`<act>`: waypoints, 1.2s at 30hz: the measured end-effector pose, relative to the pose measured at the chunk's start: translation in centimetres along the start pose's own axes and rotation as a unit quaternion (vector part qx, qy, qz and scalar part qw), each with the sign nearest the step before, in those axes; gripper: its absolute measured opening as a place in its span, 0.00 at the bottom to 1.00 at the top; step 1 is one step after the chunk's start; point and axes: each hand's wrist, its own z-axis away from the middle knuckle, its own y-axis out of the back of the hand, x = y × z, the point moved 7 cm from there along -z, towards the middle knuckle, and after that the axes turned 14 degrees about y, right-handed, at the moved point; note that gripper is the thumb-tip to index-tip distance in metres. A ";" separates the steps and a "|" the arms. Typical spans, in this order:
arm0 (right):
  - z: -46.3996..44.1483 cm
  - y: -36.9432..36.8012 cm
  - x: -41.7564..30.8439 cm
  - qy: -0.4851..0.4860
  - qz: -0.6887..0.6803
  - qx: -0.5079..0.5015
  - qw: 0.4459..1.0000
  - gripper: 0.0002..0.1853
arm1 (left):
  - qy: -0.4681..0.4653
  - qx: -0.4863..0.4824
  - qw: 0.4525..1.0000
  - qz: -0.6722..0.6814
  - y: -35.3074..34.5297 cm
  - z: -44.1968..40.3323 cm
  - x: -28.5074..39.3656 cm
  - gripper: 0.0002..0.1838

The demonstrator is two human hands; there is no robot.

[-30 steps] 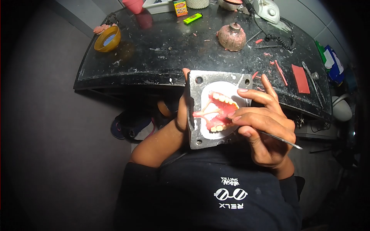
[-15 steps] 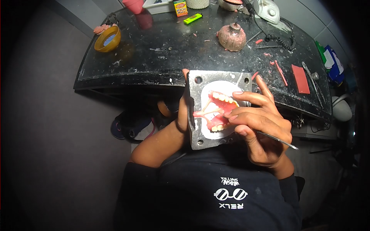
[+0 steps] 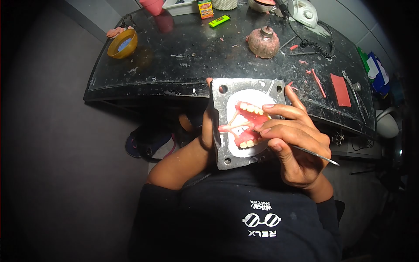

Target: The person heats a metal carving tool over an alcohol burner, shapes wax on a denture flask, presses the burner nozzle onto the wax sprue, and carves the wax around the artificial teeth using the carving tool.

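Observation:
My left hand [image 3: 207,125] is closed round the left side of a square metal denture flask [image 3: 223,153], its fingers mostly hidden behind it. White plaster [image 3: 233,98] fills the flask's middle. Set in it is a pink wax denture [image 3: 253,117] with pale teeth, and pink wax strips [image 3: 225,128] join at its left side. My right hand [image 3: 301,139] pinches a thin metal dental carver [image 3: 321,157], whose end sticks out below the fingers. Those fingertips lie over the denture's right part, and the tool's working tip is hidden.
On the black table [image 3: 174,65] stand a yellow bowl [image 3: 124,44], a wax-smeared round burner [image 3: 263,42] and a green lighter [image 3: 219,21]. At the right lie a pink wax sheet [image 3: 340,90] and metal tools [image 3: 354,94]. The table's front edge runs just beyond the flask.
My right hand's fingers have shifted very slightly over the denture, and the carver's end has moved a little right. The flask has barely tilted in my left hand.

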 end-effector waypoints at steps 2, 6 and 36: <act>0.0 0.0 0.0 0.000 -0.001 -0.004 1.000 0.04 | -0.005 -0.014 1.000 0.001 -0.1 -0.1 0.1 0.60; 0.0 0.0 0.0 -0.001 -0.010 0.000 1.000 0.04 | 0.008 -0.024 0.999 0.046 -0.3 -0.1 -0.2 0.59; -0.5 -0.9 -1.3 0.049 0.041 -0.056 0.996 0.16 | 0.049 0.096 0.990 -0.090 4.9 0.3 0.1 0.56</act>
